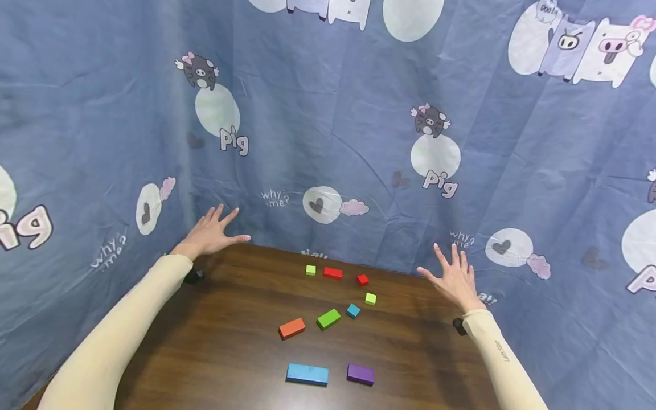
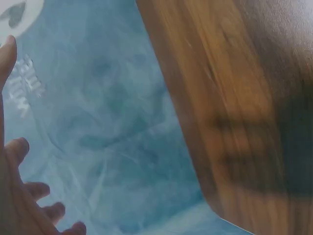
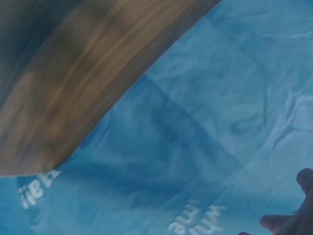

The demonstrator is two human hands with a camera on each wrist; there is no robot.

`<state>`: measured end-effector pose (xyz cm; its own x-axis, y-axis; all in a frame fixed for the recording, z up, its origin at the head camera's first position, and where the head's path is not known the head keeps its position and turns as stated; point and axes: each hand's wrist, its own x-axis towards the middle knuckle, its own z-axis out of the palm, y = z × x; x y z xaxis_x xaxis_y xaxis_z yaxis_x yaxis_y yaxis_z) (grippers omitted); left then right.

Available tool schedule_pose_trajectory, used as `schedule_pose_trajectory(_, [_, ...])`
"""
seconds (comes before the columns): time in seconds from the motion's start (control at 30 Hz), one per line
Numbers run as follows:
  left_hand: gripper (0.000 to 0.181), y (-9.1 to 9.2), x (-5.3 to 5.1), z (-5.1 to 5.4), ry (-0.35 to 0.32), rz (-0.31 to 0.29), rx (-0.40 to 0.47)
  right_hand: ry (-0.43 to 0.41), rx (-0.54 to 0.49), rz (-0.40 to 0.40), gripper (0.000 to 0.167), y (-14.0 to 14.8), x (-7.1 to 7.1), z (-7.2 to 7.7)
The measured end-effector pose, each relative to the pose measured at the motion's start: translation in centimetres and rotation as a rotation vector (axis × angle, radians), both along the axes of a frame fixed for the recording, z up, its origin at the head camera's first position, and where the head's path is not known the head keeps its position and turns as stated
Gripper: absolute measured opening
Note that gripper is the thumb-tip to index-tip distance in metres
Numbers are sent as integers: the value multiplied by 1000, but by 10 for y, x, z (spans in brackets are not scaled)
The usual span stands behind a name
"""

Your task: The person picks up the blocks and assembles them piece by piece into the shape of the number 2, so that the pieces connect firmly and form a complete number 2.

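Cream-sleeved, the left hand (image 1: 209, 234) and the right hand (image 1: 453, 280) are holding nothing, fingers splayed wide. The green block (image 1: 328, 319) is lying on the wooden table (image 1: 225, 353), its long axis slanting from near-left to far-right; the left hand is hanging beyond it leftward, the right hand beyond it rightward, apparently nearer. A blue cube (image 1: 353, 310) is sitting near the block's right end.

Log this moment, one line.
left hand: empty, fingers spread; right hand: empty, fingers spread; nine multicoloured rectangular blocks: untouched, scattered on brown wood-grain table
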<state>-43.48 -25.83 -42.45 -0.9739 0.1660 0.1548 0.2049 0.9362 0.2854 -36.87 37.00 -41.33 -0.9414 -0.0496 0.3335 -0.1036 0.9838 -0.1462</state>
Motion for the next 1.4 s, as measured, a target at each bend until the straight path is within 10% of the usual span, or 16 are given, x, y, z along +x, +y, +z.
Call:
schedule_pose_trajectory(0.4, [98, 48, 41, 2, 159, -130, 18, 135, -35, 146, 89, -43, 14, -10])
schedule_pose_trajectory(0.87, [78, 103, 111, -40, 301, -306, 53, 190, -69, 333, 81, -94, 61, -50])
schedule_pose_trajectory(1.4, [62, 136, 165, -86, 139, -517, 143, 148, 12, 467, 68, -148, 103, -90])
